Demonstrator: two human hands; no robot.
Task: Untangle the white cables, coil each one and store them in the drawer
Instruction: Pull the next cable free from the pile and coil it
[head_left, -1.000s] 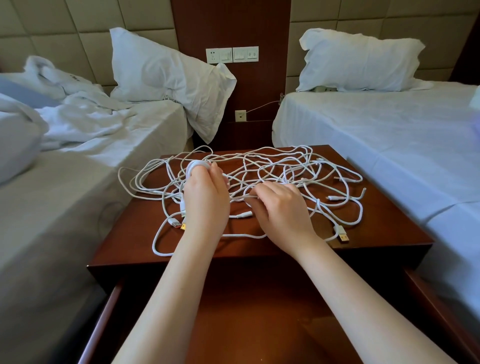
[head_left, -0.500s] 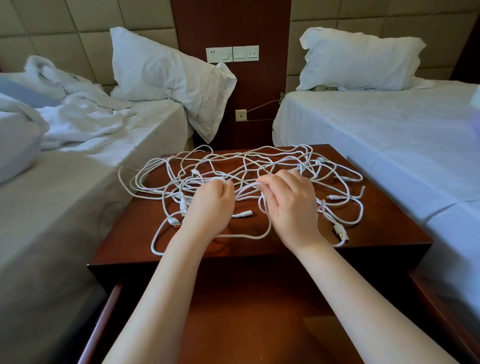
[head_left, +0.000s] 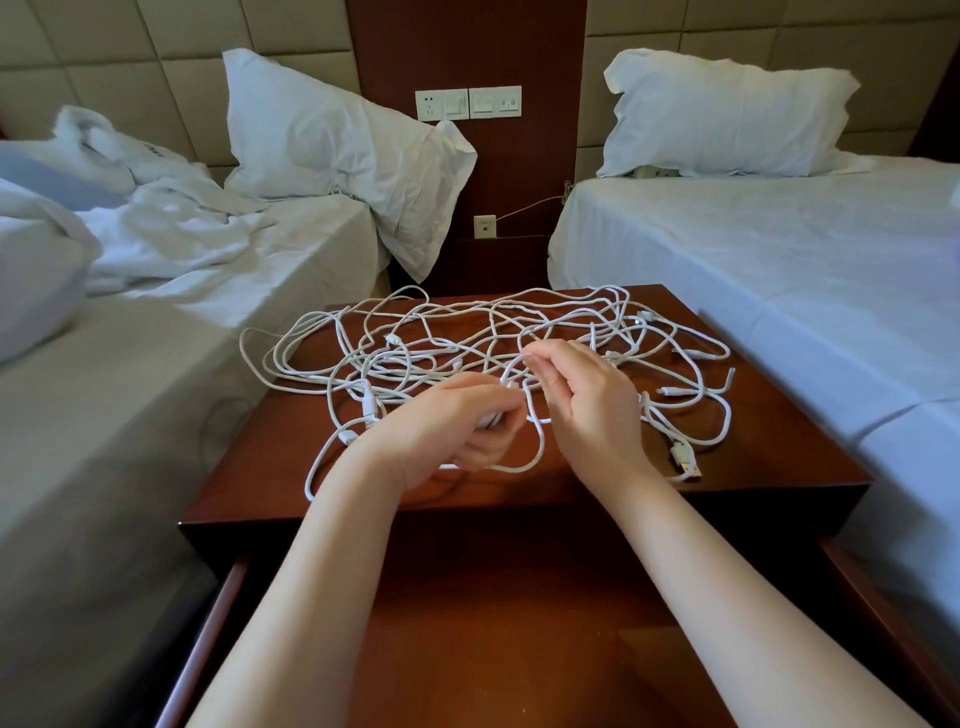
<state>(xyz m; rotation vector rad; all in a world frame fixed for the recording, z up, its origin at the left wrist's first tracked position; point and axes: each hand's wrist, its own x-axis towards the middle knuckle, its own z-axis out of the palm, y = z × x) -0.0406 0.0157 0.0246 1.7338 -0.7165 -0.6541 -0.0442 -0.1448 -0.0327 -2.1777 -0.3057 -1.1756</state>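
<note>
A tangle of white cables (head_left: 467, 332) sprawls across the top of the dark wooden nightstand (head_left: 779, 447), with a USB plug (head_left: 685, 462) lying near the front right. My left hand (head_left: 457, 426) sits over the front middle of the tangle, fingers curled round a white cable end. My right hand (head_left: 587, 405) is just to its right, thumb and fingers pinching a strand lifted off the wood in a loop. Below the top, the drawer (head_left: 509, 623) stands pulled open toward me.
A bed with rumpled white bedding (head_left: 130, 291) flanks the nightstand on the left, a made bed (head_left: 779, 249) on the right. Pillows (head_left: 332, 140) lean on the padded headboard. A wall panel with sockets and switches (head_left: 467, 104) is behind.
My left hand has dropped from the back left of the tangle toward the front and now holds a cable end. My right hand has lifted a strand into a loop.
</note>
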